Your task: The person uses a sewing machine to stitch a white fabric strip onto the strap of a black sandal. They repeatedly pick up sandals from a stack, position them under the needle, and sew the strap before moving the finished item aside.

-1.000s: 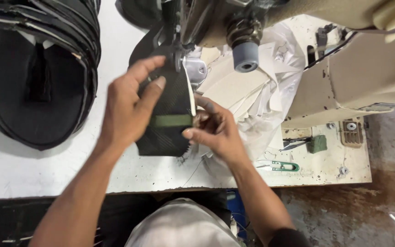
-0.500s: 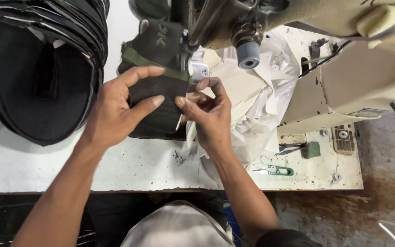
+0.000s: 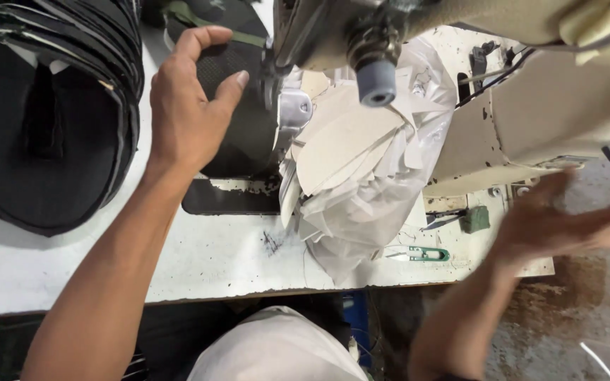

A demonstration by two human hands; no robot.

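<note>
Pressing down on a black mesh fabric piece with an olive-green strap (image 3: 238, 106), my left hand (image 3: 188, 106) lies flat on it, fingers spread and thumb out to the side, not clenched around anything. I see that piece lying on the white worktable (image 3: 199, 261), pushed up against the needle area of the cream-coloured sewing machine (image 3: 531, 106), with its near end over a dark plate set into the table top. Just beside the piece, on its right, sits a crumpled white plastic bag stuffed with pale beige cut pieces (image 3: 361, 176), touching the machine's metal foot area. A grey round knob (image 3: 378, 81) hangs from the machine head above the bag.

My right hand (image 3: 566, 226) is well apart from all this, out past the table's right edge, blurred, with the palm open and fingers loosely extended; I see nothing gripped in it. Near it on the table lie small green-handled thread snips (image 3: 421, 254) and a small green block (image 3: 474, 219).

Off to my left, a large stack of black curved padded panels (image 3: 44, 120) rests on the table, well clear of the left hand. At the bottom of the view I can make out my own lap in pale cloth (image 3: 277, 349).
</note>
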